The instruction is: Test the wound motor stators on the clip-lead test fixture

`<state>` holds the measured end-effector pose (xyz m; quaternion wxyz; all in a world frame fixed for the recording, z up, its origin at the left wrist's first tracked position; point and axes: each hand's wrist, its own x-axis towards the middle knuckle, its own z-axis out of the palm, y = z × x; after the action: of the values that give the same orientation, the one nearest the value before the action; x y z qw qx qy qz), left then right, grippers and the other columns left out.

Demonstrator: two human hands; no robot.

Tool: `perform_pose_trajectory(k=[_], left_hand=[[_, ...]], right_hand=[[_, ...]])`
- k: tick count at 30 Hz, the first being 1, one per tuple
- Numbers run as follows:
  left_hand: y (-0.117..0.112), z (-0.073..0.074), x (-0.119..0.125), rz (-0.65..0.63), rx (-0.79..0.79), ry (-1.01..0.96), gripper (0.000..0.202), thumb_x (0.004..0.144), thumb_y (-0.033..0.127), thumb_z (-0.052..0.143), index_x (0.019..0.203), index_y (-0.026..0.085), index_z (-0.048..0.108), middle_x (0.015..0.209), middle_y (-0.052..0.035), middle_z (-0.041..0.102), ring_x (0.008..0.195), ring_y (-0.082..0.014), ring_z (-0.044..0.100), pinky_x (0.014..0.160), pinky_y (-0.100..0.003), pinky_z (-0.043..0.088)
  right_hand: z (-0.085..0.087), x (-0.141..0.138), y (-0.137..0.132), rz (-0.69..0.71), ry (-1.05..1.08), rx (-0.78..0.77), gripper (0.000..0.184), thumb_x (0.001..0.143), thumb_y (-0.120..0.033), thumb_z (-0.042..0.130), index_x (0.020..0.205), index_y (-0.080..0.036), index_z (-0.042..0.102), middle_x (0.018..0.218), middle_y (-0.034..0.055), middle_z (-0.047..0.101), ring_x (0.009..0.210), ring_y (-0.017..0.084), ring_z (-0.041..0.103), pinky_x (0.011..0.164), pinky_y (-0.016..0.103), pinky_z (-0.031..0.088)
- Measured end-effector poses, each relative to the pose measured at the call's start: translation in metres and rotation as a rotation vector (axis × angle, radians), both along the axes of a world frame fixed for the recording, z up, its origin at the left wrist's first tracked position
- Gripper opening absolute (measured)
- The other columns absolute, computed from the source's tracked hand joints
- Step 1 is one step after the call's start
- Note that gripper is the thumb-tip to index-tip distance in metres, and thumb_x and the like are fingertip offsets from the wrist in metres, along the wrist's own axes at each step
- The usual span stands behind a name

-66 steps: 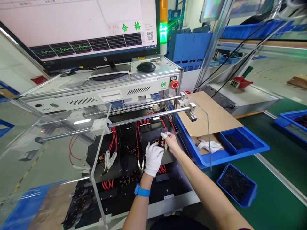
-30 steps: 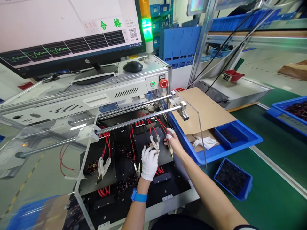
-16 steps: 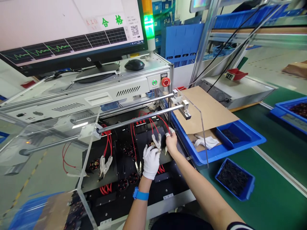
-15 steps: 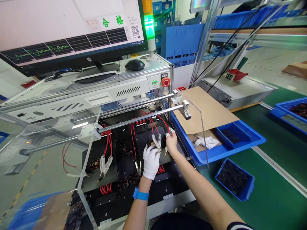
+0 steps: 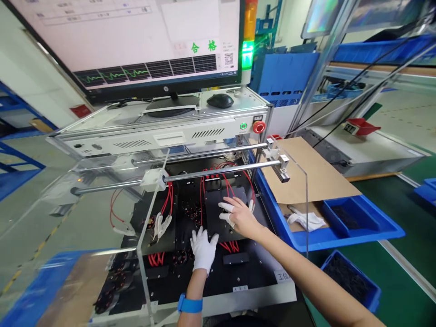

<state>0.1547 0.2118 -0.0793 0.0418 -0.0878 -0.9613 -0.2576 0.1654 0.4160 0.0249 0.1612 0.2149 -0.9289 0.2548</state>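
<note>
My left hand (image 5: 203, 250), in a white glove, rests low over the black fixture bed with its fingers spread, and nothing shows in its grasp. Under its fingers and beside them lie small round wound motor parts (image 5: 179, 257), partly covered. My right hand (image 5: 243, 218), with white covers on some fingers, reaches across the black square plate (image 5: 218, 200), fingers stretched apart. What lies beneath its palm is hidden. Just behind it hangs a white-sleeved clip (image 5: 251, 205) on a red wire. More white clips (image 5: 162, 225) on red wires sit on the left plate.
A clear guard (image 5: 139, 254) and metal rods (image 5: 218, 171) frame the bed. Right of it stands a blue tray (image 5: 293, 238) with cardboard (image 5: 306, 168) and a white glove (image 5: 308, 220). Behind are a monitor (image 5: 153, 45), mouse (image 5: 220, 100) and red stop button (image 5: 259, 127).
Both hands have left the white clips they were at. My left hand has moved down and left with fingers spread; my right has shifted left over the plate. The camera view has turned left.
</note>
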Motion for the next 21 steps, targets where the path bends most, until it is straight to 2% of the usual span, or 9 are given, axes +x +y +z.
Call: perform_pose_trajectory(k=[2, 4, 7, 10, 12, 15, 18, 19, 21], left_hand=[[0.000, 0.009, -0.005, 0.012, -0.020, -0.062, 0.028, 0.070, 0.033, 0.058, 0.093, 0.017, 0.060, 0.122, -0.0151, 0.051, 0.124, -0.0393, 0.031, 0.096, -0.061, 0.027], [0.001, 0.017, -0.007, 0.057, -0.033, -0.098, 0.034, 0.070, 0.037, 0.058, 0.097, 0.017, 0.058, 0.124, -0.0176, 0.049, 0.124, -0.0396, 0.031, 0.095, -0.062, 0.027], [0.000, 0.026, -0.007, 0.086, -0.023, -0.170, 0.040, 0.068, 0.048, 0.058, 0.089, 0.015, 0.060, 0.118, -0.0210, 0.052, 0.122, -0.0424, 0.032, 0.093, -0.066, 0.024], [-0.004, 0.037, -0.003, 0.045, 0.074, -0.223, 0.021, 0.067, 0.037, 0.062, 0.074, 0.017, 0.060, 0.109, -0.0144, 0.059, 0.119, -0.0405, 0.037, 0.095, -0.065, 0.023], [-0.005, 0.048, -0.003, 0.010, 0.275, -0.264, 0.010, 0.069, 0.024, 0.060, 0.078, 0.019, 0.060, 0.099, -0.0098, 0.062, 0.109, -0.0330, 0.049, 0.094, -0.058, 0.031], [0.005, 0.067, -0.010, 0.029, 0.854, -0.351, 0.032, 0.072, 0.019, 0.057, 0.104, 0.022, 0.055, 0.097, -0.0067, 0.061, 0.093, -0.0212, 0.058, 0.089, -0.044, 0.044], [0.024, 0.078, -0.024, 0.207, 1.445, -0.396, 0.056, 0.072, 0.018, 0.061, 0.123, 0.021, 0.040, 0.104, -0.0086, 0.058, 0.084, -0.0178, 0.062, 0.082, -0.038, 0.049], [0.030, 0.079, -0.028, 0.276, 1.572, -0.395, 0.058, 0.071, 0.016, 0.062, 0.124, 0.019, 0.038, 0.103, -0.0091, 0.058, 0.080, -0.0171, 0.062, 0.080, -0.038, 0.051], [0.040, 0.078, -0.035, 0.382, 1.714, -0.380, 0.058, 0.070, 0.011, 0.062, 0.123, 0.016, 0.039, 0.098, -0.0091, 0.059, 0.075, -0.0162, 0.063, 0.077, -0.036, 0.052]], right_hand=[[0.005, -0.006, -0.007, 0.136, -0.034, 0.214, 0.027, 0.069, -0.005, 0.052, 0.080, -0.023, 0.069, 0.131, 0.0023, 0.045, 0.131, 0.024, 0.020, 0.108, 0.047, 0.014], [0.005, -0.012, -0.009, 0.166, -0.028, 0.320, 0.023, 0.067, -0.004, 0.052, 0.070, -0.020, 0.069, 0.131, 0.0034, 0.046, 0.131, 0.025, 0.020, 0.108, 0.047, 0.014], [0.004, -0.016, -0.009, 0.158, 0.006, 0.360, 0.023, 0.067, -0.003, 0.050, 0.066, -0.019, 0.068, 0.129, 0.0044, 0.048, 0.130, 0.025, 0.024, 0.107, 0.047, 0.016], [0.007, -0.014, -0.007, 0.133, 0.010, 0.356, 0.024, 0.067, -0.002, 0.050, 0.069, -0.018, 0.068, 0.127, 0.0058, 0.050, 0.128, 0.025, 0.028, 0.106, 0.047, 0.019], [0.009, -0.012, -0.006, 0.132, 0.002, 0.350, 0.024, 0.066, -0.002, 0.051, 0.070, -0.018, 0.068, 0.125, 0.0061, 0.051, 0.126, 0.024, 0.031, 0.106, 0.046, 0.020], [0.007, -0.013, -0.008, 0.140, 0.016, 0.329, 0.022, 0.067, -0.003, 0.052, 0.069, -0.018, 0.068, 0.122, 0.0052, 0.054, 0.124, 0.024, 0.035, 0.105, 0.044, 0.022], [0.001, -0.015, -0.013, 0.147, 0.043, 0.290, 0.021, 0.071, -0.005, 0.053, 0.070, -0.019, 0.068, 0.119, 0.0041, 0.056, 0.122, 0.023, 0.037, 0.105, 0.044, 0.024], [-0.001, -0.016, -0.014, 0.147, 0.047, 0.280, 0.020, 0.072, -0.006, 0.054, 0.070, -0.020, 0.068, 0.117, 0.0038, 0.057, 0.122, 0.023, 0.038, 0.104, 0.044, 0.024], [-0.004, -0.016, -0.016, 0.146, 0.046, 0.266, 0.019, 0.074, -0.008, 0.054, 0.071, -0.021, 0.068, 0.115, 0.0036, 0.058, 0.121, 0.023, 0.039, 0.104, 0.045, 0.025]])
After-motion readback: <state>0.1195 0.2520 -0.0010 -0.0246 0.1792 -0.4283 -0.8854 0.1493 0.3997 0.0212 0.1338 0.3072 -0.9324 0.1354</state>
